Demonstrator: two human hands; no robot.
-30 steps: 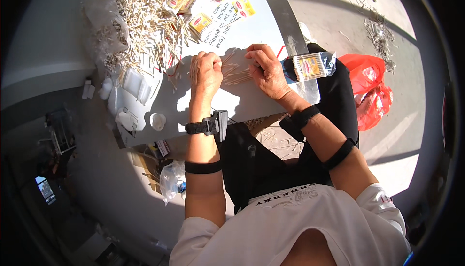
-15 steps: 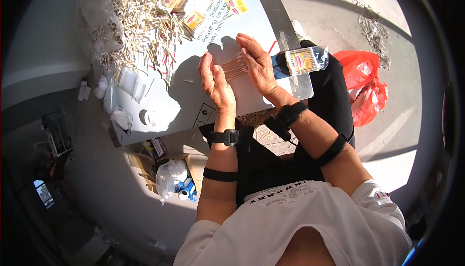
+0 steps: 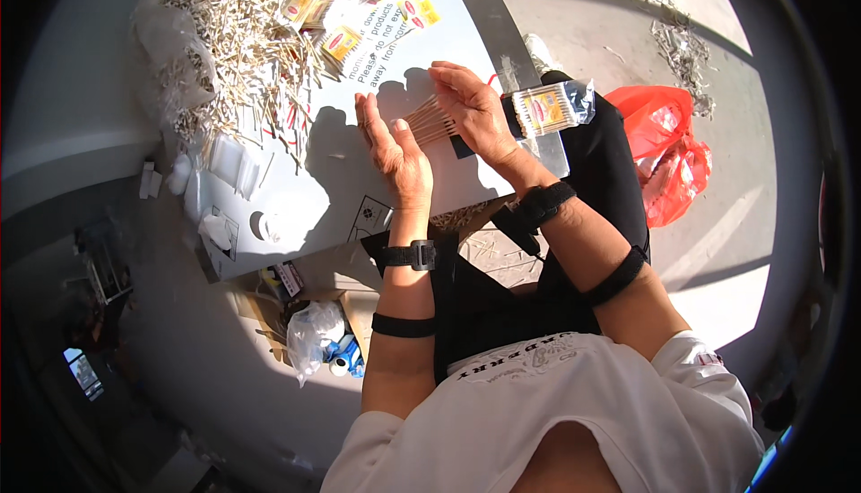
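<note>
A bundle of thin wooden cotton swabs (image 3: 429,124) fans out just above the table between my two hands. My right hand (image 3: 480,122) is closed around its right end, which is hidden behind the palm. At the left ends of the sticks, my left hand (image 3: 393,152) is open, with fingers stretched away from me and the thumb close to the swabs. Just right of my right hand, a clear pack of swabs with a yellow label (image 3: 544,109) lies at the table edge. A dark flat piece shows partly beneath the right hand and the pack.
A large heap of loose swabs (image 3: 247,53) covers the table's far left. Several yellow-labelled packs (image 3: 341,43) lie at the back. A white roll (image 3: 263,226) sits at the near left. On the floor are a red plastic bag (image 3: 668,157) and a cardboard box holding a clear bag (image 3: 314,336).
My left hand's fingers have straightened and spread slightly away from the swabs. My right hand has come further over the bundle. The view of the table has shifted slightly left.
</note>
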